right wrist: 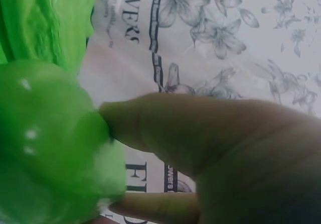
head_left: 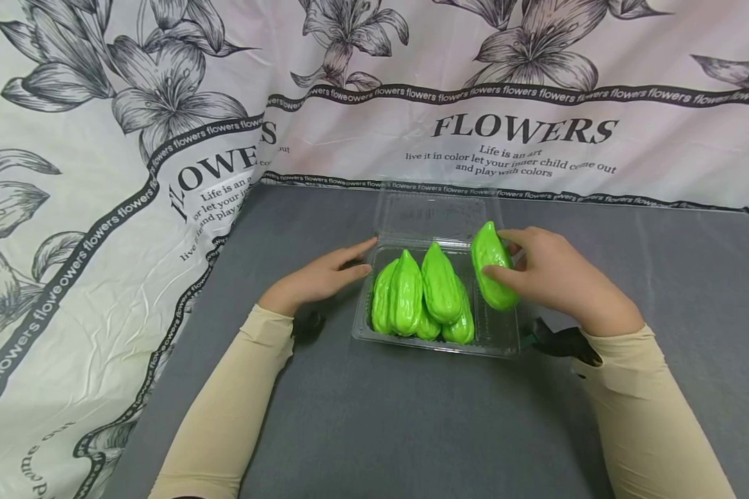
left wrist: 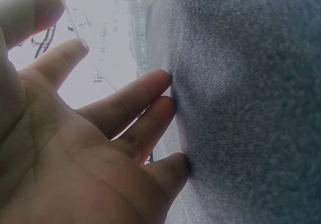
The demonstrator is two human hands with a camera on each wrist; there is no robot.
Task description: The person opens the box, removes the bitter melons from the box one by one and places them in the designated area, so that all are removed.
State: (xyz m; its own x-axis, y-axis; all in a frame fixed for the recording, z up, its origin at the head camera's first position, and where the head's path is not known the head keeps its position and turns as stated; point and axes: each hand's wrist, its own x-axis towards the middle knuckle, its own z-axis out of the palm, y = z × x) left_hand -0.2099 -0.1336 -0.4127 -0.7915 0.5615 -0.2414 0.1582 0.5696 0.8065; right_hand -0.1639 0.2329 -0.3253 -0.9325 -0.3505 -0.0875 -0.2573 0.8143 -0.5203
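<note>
A clear plastic clamshell box (head_left: 437, 348) lies with its lid folded back on the grey tabletop. Several glossy bright green bitter melons (head_left: 406, 294) with ridged skins and pointed tips are heaped in its left and middle part. Over the right part, my right hand (head_left: 552, 277) pinches another bitter melon (head_left: 492, 267) between thumb and fingers, tip pointing up; the right wrist view shows this melon (right wrist: 50, 143) close up. My left hand (head_left: 324, 277) has its fingers stretched out at the box's left edge. In the left wrist view, its fingertips (left wrist: 160, 81) rest on the tabletop.
The open lid (head_left: 437, 215) leans away at the back, close to the white flower-printed cloth (head_left: 505, 145). That cloth also hangs along the left side. The grey tabletop (head_left: 424, 430) stretches in front of the box.
</note>
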